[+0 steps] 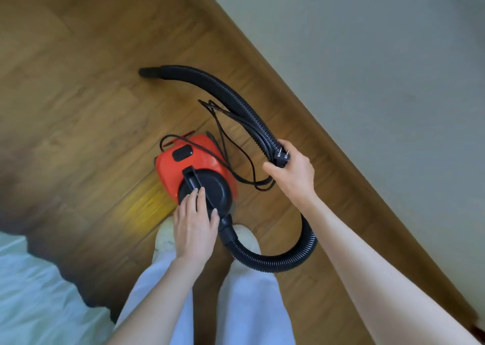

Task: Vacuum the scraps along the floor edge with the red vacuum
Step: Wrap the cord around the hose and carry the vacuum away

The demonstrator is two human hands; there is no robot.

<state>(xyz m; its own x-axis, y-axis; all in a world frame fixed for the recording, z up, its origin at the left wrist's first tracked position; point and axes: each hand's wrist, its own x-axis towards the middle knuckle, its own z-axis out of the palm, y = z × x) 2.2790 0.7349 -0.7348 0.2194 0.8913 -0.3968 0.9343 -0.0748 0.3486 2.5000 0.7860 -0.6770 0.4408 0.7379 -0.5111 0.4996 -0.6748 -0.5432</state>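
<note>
A wooden floor (pixel 78 108) is lying beneath the fingers, running to a brown baseboard (pixel 328 145) past them on the right, below a pale wall (pixel 367 55). White trousers (pixel 246 305) and pale shoes (pixel 165 237) are showing below the fingers; light bedding (pixel 31 292) is spreading lower left.

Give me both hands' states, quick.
Left hand: open, fingers straight, resting on the red vacuum's round black plastic cap.
Right hand: holding the black ribbed hose together with the black two-pronged power plug.
</note>
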